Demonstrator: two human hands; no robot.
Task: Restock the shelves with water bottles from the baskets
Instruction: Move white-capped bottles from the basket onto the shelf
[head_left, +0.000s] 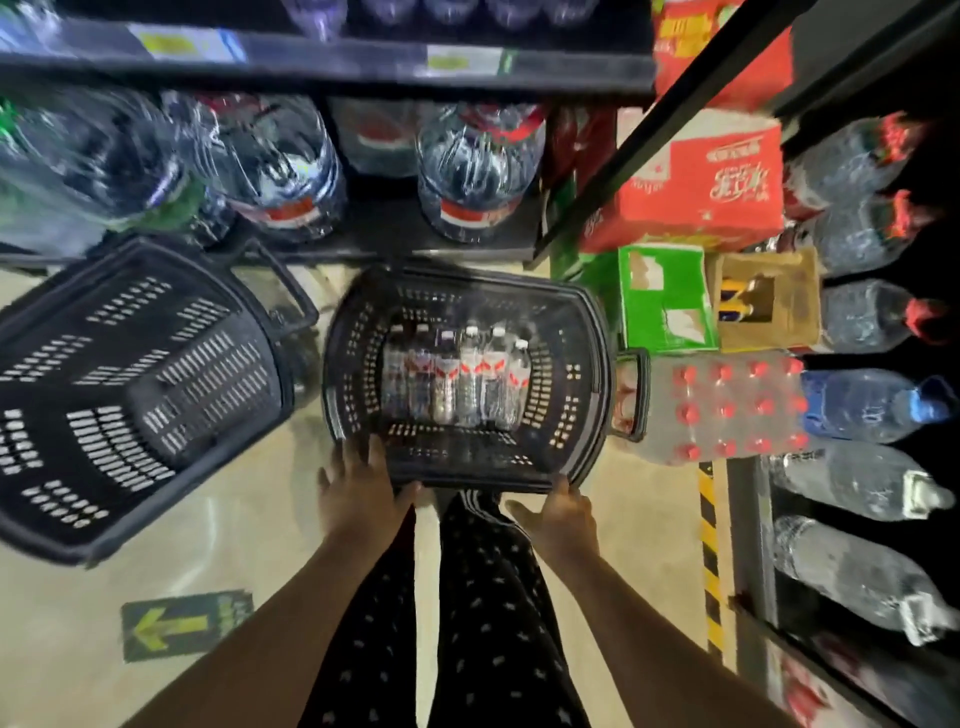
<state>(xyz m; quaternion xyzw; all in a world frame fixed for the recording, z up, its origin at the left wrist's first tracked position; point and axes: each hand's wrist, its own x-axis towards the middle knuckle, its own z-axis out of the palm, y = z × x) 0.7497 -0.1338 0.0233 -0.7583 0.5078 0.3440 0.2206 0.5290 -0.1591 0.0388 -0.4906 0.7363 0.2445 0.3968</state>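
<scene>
floor holds two baskets (467, 374); roughly six bottles (457, 379) inside one.

A single wide-angle view, worn on the head, looks forward and steeply down along the person's own arms and legs to the floor (270, 525). The basket (467, 470) sits near the frame's middle, close below, with both hands at its near rim: left hand (358, 488), right hand (558, 512). The shelves (322, 62) fill the top edge, facing the camera, and more shelving runs down the right side. Straight lines bow toward the edges, and the outer parts are blurred. There is no second view.
</scene>
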